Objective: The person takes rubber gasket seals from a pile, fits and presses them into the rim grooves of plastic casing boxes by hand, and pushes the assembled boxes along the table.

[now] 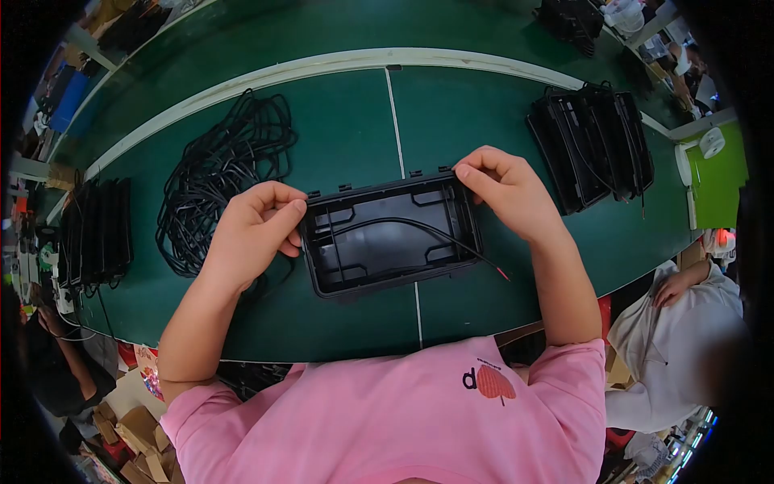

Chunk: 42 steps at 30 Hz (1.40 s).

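You are holding the black box over the middle of the desk; for a steady hold, you should probably be keeping both ends level and clear of the loose cord (its red tip is poking past the rim toward 4 o'clock). Your left hand is pinching the rim near 10 o'clock; your right hand, thumb and forefinger nearly meeting, is gripping the corner near 2 o'clock.

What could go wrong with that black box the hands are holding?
The cable pokes out past the rim of the open black case, so its red wire tip might snag or get pinched. The tangled black cables lie close to the left hand and might catch.
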{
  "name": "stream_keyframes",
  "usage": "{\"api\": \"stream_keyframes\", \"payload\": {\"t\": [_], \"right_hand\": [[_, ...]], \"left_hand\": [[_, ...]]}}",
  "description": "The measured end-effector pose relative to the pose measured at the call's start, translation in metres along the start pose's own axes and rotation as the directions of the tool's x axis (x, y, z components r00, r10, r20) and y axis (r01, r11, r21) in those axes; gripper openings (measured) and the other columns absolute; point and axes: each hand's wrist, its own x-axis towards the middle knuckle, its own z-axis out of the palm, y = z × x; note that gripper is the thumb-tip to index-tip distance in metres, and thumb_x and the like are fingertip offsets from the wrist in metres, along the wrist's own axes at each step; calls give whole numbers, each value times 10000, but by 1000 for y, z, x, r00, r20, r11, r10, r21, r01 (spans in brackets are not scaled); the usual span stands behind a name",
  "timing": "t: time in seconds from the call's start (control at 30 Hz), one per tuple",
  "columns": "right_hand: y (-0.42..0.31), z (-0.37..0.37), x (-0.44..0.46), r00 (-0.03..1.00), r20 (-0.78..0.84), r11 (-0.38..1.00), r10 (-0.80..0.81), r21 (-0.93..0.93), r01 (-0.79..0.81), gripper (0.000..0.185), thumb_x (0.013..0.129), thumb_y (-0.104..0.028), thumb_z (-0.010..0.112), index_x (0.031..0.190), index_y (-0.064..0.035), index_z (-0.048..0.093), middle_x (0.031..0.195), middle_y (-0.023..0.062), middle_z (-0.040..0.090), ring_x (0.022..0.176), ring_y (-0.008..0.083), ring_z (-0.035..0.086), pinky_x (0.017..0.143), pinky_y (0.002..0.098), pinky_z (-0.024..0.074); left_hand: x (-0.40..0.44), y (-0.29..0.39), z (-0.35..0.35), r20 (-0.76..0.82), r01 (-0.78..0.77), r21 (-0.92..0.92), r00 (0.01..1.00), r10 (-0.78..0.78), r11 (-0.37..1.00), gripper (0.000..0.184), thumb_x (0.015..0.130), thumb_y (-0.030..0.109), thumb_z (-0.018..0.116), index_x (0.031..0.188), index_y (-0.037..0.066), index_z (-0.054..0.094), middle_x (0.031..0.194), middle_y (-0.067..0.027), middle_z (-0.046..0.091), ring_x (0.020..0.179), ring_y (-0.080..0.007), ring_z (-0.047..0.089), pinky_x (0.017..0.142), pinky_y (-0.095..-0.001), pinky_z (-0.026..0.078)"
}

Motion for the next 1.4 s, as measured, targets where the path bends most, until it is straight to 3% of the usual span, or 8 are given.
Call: {"api": "stream_keyframes", "payload": {"t": [0.33,0.57,0.63,0.83,0.93,1.17,1.23,1.4], "right_hand": [[-2,-2,-2,993,78,990,90,102,-98,220,948,-223,639,981,-7,665,796,-6,620,715,67,551,651,233,471],[3,-20,-30,989,41,987,140,73,-142,204,959,-213,619,990,-16,660,757,-24,595,659,54,537,607,206,447],[7,-23,-37,987,71,959,145,237,-158,195,957,-203,622,996,-15,657,719,-32,574,628,51,529,581,206,435],[12,-18,-46,992,-8,987,126,101,-124,152,931,-154,639,962,-6,643,702,-41,565,597,22,493,538,205,393],[12,-16,-46,994,-24,988,103,118,-99,141,924,-141,639,953,-2,636,699,-46,564,591,11,480,527,201,379],[25,-13,-47,999,-32,998,41,54,-39,84,930,-116,638,964,-40,627,767,-48,553,635,34,521,561,199,428],[21,-16,-49,982,25,962,185,202,-186,141,933,-143,640,982,-10,638,757,-26,581,663,52,521,609,218,439],[24,-15,-54,989,13,962,149,229,-148,160,948,-171,628,1012,-25,648,765,-29,592,655,56,532,605,216,442]], "left_hand": [[2,-4,1,55,59,-79,997,-55,995,171,949,125,623,1051,-13,631,791,-24,637,633,-85,614,553,-215,515],[0,-2,19,140,97,-130,987,-79,987,192,953,132,623,1052,-32,624,801,-40,642,644,-83,607,591,-221,517],[1,0,23,171,123,-141,980,-99,982,187,952,127,621,1052,-31,623,797,-40,640,641,-85,605,588,-224,517],[2,2,31,152,69,-28,986,-64,997,163,934,112,630,1018,-26,612,773,-33,631,613,-82,590,565,-226,503],[1,2,32,131,49,-2,990,-48,999,159,932,113,633,1006,-25,607,773,-28,629,604,-79,583,557,-224,498],[1,2,31,157,63,-16,986,-60,998,172,933,117,639,1027,-25,615,787,-21,636,638,-75,589,575,-225,505],[4,3,30,181,88,-54,980,-76,995,174,932,117,642,1031,-24,617,791,-20,637,647,-77,591,581,-227,509],[6,9,29,196,160,-80,970,-142,984,145,937,115,610,1026,3,632,810,-31,639,639,-97,601,562,-234,509]]}}
